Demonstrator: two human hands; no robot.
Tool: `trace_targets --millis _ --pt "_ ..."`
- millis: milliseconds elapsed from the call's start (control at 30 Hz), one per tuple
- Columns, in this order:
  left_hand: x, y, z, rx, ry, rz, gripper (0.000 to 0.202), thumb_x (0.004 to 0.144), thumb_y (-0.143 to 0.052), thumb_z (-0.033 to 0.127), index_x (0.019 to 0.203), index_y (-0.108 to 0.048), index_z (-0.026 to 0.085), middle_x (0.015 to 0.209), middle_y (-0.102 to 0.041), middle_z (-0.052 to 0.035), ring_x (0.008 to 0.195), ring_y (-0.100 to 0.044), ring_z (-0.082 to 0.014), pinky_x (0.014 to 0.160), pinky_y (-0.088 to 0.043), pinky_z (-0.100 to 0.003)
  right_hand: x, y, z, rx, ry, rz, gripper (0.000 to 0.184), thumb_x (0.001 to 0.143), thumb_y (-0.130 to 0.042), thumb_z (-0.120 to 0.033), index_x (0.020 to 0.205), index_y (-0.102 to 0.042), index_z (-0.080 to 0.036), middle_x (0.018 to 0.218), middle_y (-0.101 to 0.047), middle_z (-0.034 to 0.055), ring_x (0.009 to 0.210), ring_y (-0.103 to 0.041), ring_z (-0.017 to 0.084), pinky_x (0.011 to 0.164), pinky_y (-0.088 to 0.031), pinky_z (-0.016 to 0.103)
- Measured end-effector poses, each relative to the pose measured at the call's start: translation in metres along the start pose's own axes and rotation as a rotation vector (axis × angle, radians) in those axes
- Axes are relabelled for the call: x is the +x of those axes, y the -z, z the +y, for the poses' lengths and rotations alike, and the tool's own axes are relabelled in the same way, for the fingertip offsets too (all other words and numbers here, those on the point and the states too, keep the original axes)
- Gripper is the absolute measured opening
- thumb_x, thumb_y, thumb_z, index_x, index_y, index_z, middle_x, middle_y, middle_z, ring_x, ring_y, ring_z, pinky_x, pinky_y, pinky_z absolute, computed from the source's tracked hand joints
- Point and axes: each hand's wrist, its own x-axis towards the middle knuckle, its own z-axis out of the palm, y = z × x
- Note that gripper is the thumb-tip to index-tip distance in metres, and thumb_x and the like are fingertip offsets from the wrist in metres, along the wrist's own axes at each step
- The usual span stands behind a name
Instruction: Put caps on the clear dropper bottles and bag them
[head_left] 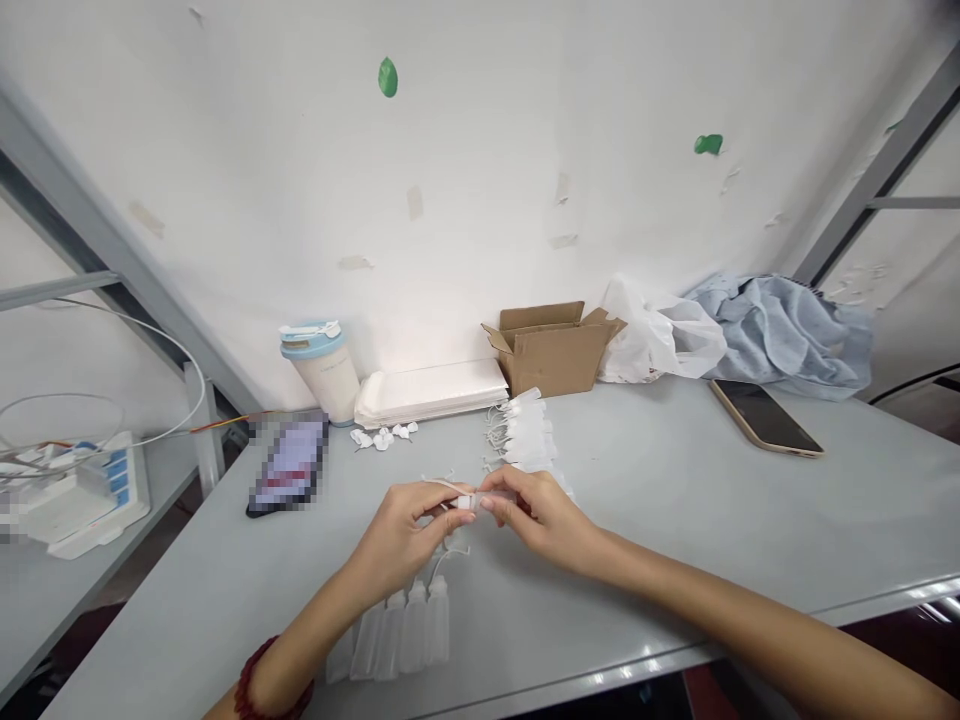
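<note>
My left hand (412, 525) and my right hand (551, 515) meet over the middle of the grey table (675, 500). Between the left thumb and fingers is a small white cap (466, 502), with a thin pale tube beside it. The right fingers pinch a small translucent plastic bottle (504, 495), mostly hidden by them, against the cap. Several similar bottles with thin tubes (409, 630) lie in a row near my left forearm, partly covered by it. Another row of bottles (529, 430) lies behind my hands.
Along the wall stand a blue-lidded cup (330, 375), a stack of white packets (431, 390), an open cardboard box (559, 355), a plastic bag (652, 340) and blue cloth (787, 330). White scraps (384, 437) and a phone (765, 415) lie on the table. A power strip (105, 500) sits left.
</note>
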Motion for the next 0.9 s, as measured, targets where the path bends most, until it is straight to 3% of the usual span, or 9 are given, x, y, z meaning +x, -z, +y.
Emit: trace_targets --millis 167,333,467,667,800,900 --pt "0.0005 0.0004 0.0026 -0.101 0.098 -0.019 0.023 0.081 -0.057 0.035 0.08 -0.068 0.015 0.082 -0.068 -0.005 0.06 -0.055 -0.0128 0.058 -0.046 -0.022 0.0008 -0.0011 0.0024 0.046 -0.006 0.032 0.02 0.091 -0.044 -0.031 0.093 -0.056 -0.014 0.061 -0.053 -0.0018 0.05 -0.043 0.009 0.049 -0.034 0.02" --pt "0.0002 0.0013 0.0046 -0.143 0.2 -0.061 0.037 0.087 -0.046 0.04 0.064 -0.061 0.014 0.06 -0.059 -0.001 0.056 -0.055 -0.0123 0.056 -0.046 -0.022 -0.0023 -0.0027 0.0052 -0.094 0.094 0.094 0.021 0.09 -0.045 -0.031 0.096 -0.055 -0.014 0.061 -0.051 -0.0018 0.051 -0.041 0.01 0.052 -0.033 0.022" --pt "-0.0017 0.0001 0.0012 -0.061 0.099 -0.06 0.031 0.087 -0.048 0.036 0.07 -0.062 0.015 0.063 -0.059 -0.0005 0.057 -0.054 -0.0117 0.055 -0.043 -0.021 -0.0018 -0.0009 0.0031 -0.024 -0.001 0.034 0.023 0.091 -0.042 -0.033 0.093 -0.055 -0.015 0.058 -0.049 -0.0027 0.05 -0.041 0.01 0.051 -0.031 0.022" --pt "-0.0015 -0.0021 -0.0031 0.129 -0.114 0.01 0.023 0.088 -0.048 0.028 0.077 -0.065 0.016 0.064 -0.058 -0.0007 0.059 -0.051 -0.012 0.058 -0.04 -0.022 0.0022 -0.0009 0.0014 0.295 -0.206 -0.04 0.03 0.089 -0.041 -0.046 0.084 -0.049 -0.017 0.061 -0.046 -0.0032 0.054 -0.04 0.009 0.05 -0.03 0.021" --pt "-0.0008 -0.0033 -0.0008 0.063 -0.068 0.018 0.019 0.085 -0.052 0.028 0.082 -0.065 0.016 0.074 -0.064 -0.0032 0.064 -0.054 -0.0133 0.06 -0.043 -0.022 0.004 -0.0014 0.0022 0.485 -0.306 -0.105 0.034 0.086 -0.043 -0.054 0.085 -0.042 -0.019 0.058 -0.043 -0.0063 0.047 -0.031 0.007 0.045 -0.024 0.019" --pt "-0.0006 -0.0013 0.0035 -0.058 0.045 0.011 0.021 0.084 -0.053 0.033 0.082 -0.064 0.016 0.075 -0.063 -0.0028 0.065 -0.056 -0.0138 0.061 -0.046 -0.023 0.003 -0.0003 0.0015 0.349 -0.248 -0.063 0.028 0.087 -0.047 -0.046 0.09 -0.044 -0.019 0.06 -0.045 -0.0056 0.052 -0.037 0.008 0.048 -0.028 0.02"
